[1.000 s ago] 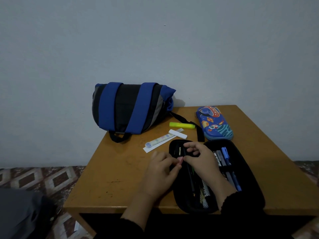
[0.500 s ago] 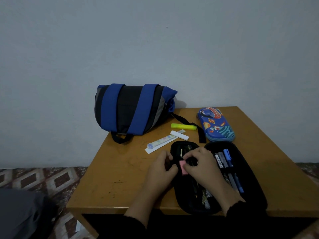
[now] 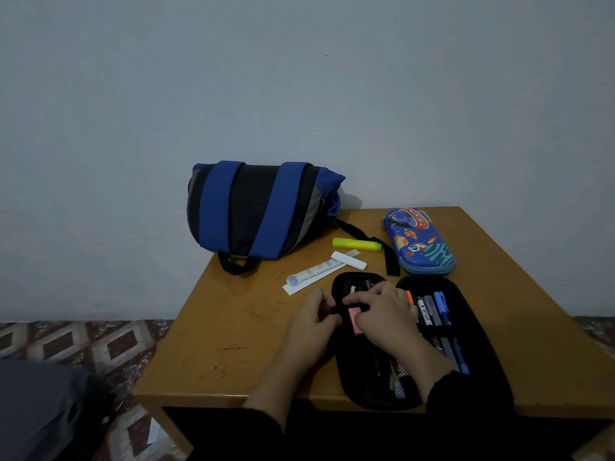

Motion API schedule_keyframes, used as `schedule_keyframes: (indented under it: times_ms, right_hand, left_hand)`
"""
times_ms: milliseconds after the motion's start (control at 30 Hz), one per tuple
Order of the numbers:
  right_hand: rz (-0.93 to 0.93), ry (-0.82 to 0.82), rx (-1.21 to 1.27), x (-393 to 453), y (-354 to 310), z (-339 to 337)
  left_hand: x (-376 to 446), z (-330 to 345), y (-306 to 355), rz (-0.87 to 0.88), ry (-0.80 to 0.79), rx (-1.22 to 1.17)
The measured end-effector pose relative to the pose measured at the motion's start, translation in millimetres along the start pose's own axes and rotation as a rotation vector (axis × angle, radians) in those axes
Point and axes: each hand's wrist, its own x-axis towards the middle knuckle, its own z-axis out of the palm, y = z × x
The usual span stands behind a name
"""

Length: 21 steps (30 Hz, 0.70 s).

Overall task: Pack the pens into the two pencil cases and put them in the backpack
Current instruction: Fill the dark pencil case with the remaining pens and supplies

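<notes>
Black pencil case (image 3: 479, 341) lies unzipped and spread flat at the near edge of the wooden table (image 3: 233, 344); all places below are given from it. Its right half holds a row of pens (image 3: 432, 311) under an elastic band, tips toward the wall; its left half holds more pens, mostly hidden under the hands. A small pink eraser (image 3: 354, 319) sits over the left half, near the case's left rim. Right hand (image 3: 382, 314) is spread over the left half, fingers curled down, fingertips (image 3: 352, 299) touching the eraser's far edge; whether they pinch it or only press on it cannot be told. Left hand (image 3: 312, 324) sits at the case's left rim, fingers curled in toward the eraser, thumb close by its near-left corner; contact is not clear. Beyond the case, just past its far right corner, lies the closed blue space-print pencil case (image 3: 419, 242). Past the far left corner: a white eraser stick (image 3: 348, 260), a patterned ruler (image 3: 312, 272), and a yellow highlighter (image 3: 356, 243) further back. Blue-and-black backpack (image 3: 259, 211) lies against the wall, well beyond the case, one strap trailing toward it.
</notes>
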Motion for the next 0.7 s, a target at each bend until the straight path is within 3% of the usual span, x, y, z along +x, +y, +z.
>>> schedule_keyframes:
  times_ms: [267,500,700]
  right_hand:
    - [0.028,-0.012,0.01,0,1,1]
    - [0.199,-0.116,0.08,9,-21,-4]
    - [0.251,-0.074,0.184,14,-15,-1]
  left_hand:
    - [2,1,-4,-0.002,0.019,-0.006]
    - [1,0,-2,-0.008,0.004,0.018]
    - [2,0,0,-0.019,0.005,0.01]
